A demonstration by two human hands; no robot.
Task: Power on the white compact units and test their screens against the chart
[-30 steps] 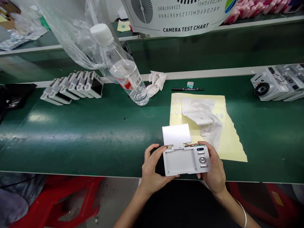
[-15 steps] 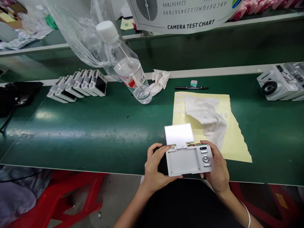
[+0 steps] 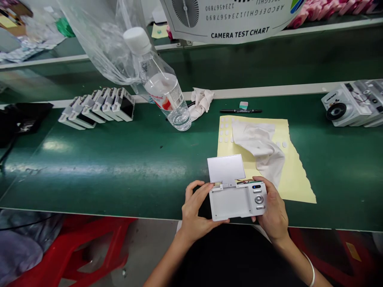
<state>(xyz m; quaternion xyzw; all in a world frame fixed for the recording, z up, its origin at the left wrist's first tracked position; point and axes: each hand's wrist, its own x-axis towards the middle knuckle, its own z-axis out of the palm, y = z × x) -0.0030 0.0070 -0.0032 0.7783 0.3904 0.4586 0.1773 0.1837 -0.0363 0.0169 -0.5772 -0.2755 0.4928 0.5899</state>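
Between my two hands is a silver camera housing (image 3: 231, 202), held just over the bench's front edge with its buttons facing up at the right. My left hand (image 3: 194, 211) grips its left side, thumb below and fingers at the top corner. At the other end my right hand (image 3: 273, 211) is closed around the button side. A flat white screen panel (image 3: 226, 169) stands flipped up from the housing's top edge, and thin wires show beside it. Beyond lies a yellow backing sheet (image 3: 295, 175) with small white stickers, and a crumpled white cloth (image 3: 260, 145) covers part of it.
Upright on the green bench (image 3: 119, 187) stands a water bottle (image 3: 167, 91). Several camera housings (image 3: 98, 107) line the back left, and more camera units (image 3: 347, 105) are at the right. A black pen (image 3: 241, 111) and another cloth (image 3: 202, 103) lie at the back.
The white panel looks less bright now, its glare gone, and appears tilted very slightly differently. Both hands keep their hold on the camera housing.
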